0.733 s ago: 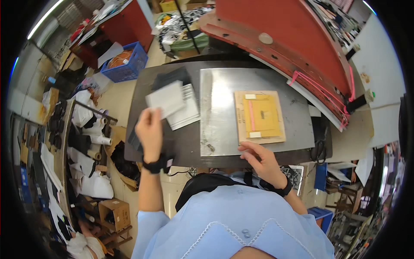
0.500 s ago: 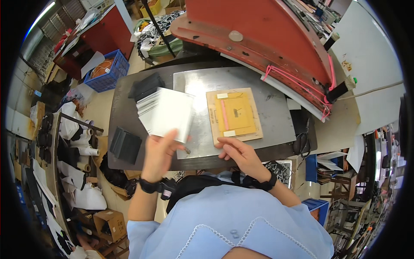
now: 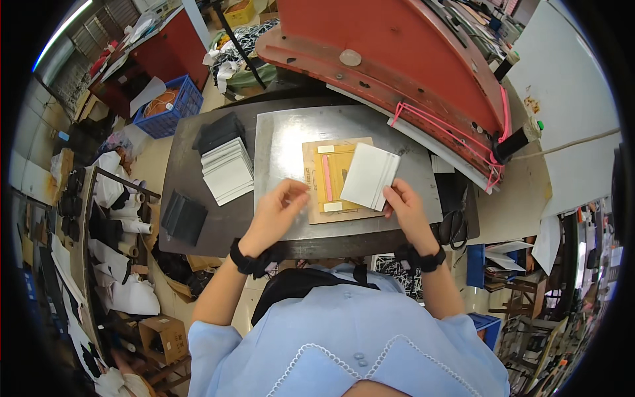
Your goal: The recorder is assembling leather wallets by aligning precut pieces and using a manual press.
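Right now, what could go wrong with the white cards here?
The white card sits askew over the yellow plate, and the right hand grips it only near one corner, so it might swing or end up crooked. The stack of white cards is fanned out unevenly, so a bump could perhaps make it slide.

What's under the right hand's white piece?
Partly visible: the yellow plate and tan board. The white piece hides much of their right side; details there can't be seen.

Bright glare on metal plate; edges bent, corners black.
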Demonstrator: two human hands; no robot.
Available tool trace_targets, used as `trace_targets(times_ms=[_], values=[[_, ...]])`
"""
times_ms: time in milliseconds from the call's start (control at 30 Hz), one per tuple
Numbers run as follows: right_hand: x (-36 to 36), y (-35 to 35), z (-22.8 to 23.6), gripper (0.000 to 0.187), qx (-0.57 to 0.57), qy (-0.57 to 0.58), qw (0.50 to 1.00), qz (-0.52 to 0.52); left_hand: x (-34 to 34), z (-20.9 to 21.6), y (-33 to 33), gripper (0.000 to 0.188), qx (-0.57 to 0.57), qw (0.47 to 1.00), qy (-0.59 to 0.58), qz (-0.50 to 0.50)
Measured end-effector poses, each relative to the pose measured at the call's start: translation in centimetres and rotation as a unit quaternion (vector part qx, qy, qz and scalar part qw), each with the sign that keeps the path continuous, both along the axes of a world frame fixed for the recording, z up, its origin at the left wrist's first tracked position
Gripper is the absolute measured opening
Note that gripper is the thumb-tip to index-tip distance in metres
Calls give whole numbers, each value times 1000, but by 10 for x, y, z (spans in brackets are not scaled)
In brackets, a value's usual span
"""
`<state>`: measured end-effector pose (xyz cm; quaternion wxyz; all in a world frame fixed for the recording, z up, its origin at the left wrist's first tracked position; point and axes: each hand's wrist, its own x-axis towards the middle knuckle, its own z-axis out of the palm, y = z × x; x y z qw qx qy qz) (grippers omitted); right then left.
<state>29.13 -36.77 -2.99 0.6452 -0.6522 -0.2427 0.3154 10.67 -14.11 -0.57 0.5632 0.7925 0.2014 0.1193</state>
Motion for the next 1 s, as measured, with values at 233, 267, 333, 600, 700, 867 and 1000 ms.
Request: trace_targets(times_ms=[233, 267, 333, 600, 700, 867, 1000], values=[[7, 35, 6, 26, -36, 33, 998, 32, 30, -11, 4, 23, 253, 962, -98, -8], [6, 39, 6, 26, -48, 19, 999, 17, 30, -13, 1, 25, 246, 965, -89, -3], [7, 42, 3, 27, -64, -13, 998, -5, 32, -14, 0, 26, 268, 958, -104, -11], [13, 41, -2, 25, -69, -55, 996, -4, 41, -10, -4, 31, 309, 943, -105, -70], [10, 45, 1, 25, -67, -51, 996, -12, 40, -14, -3, 33, 325, 938, -90, -77], [9, 45, -1, 27, -76, -86, 993, -22, 41, -17, 1, 35, 328, 937, -82, -86], [7, 46, -8, 27, -99, -142, 984, -27, 39, -20, 2, 35, 338, 933, -80, -92]])
